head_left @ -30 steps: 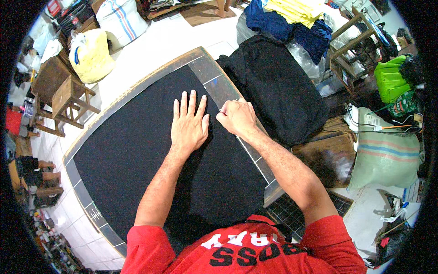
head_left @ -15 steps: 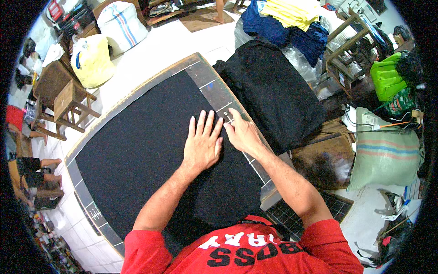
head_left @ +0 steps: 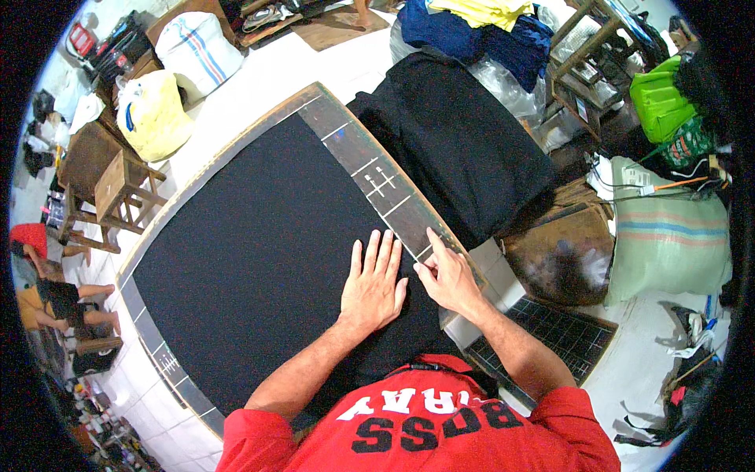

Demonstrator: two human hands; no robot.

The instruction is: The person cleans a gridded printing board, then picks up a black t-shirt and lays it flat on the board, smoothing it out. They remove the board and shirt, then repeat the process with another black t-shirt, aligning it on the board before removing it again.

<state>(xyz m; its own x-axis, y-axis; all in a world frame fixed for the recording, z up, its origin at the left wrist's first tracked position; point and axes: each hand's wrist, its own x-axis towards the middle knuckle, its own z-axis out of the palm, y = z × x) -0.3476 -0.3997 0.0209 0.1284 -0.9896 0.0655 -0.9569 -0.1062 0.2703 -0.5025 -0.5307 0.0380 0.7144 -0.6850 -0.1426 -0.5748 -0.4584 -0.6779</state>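
Observation:
A large black cloth (head_left: 252, 228) lies spread over a dark board (head_left: 334, 130) that has white tick marks and a pale wooden edge. My left hand (head_left: 373, 289) rests flat on the cloth near its right edge, fingers stretched out. Beside it, my right hand (head_left: 452, 277) is on the board's marked strip at the cloth's edge. Its index finger points forward and its thumb reaches toward the cloth, apart from each other; the other fingers are curled and partly hidden. I see nothing held in either hand.
Folded black cloth (head_left: 464, 149) is piled right of the board. A gridded dark board (head_left: 550, 338) lies low at the right, near a pale green sack (head_left: 668, 244). Wooden stools (head_left: 122, 189) and sacks (head_left: 200, 55) stand at the left. Other people's legs (head_left: 82, 291) show at the far left.
Both hands have slid toward me along the cloth's right edge, uncovering more of the marked strip. The cloth stays spread on the board. My view has shifted slightly.

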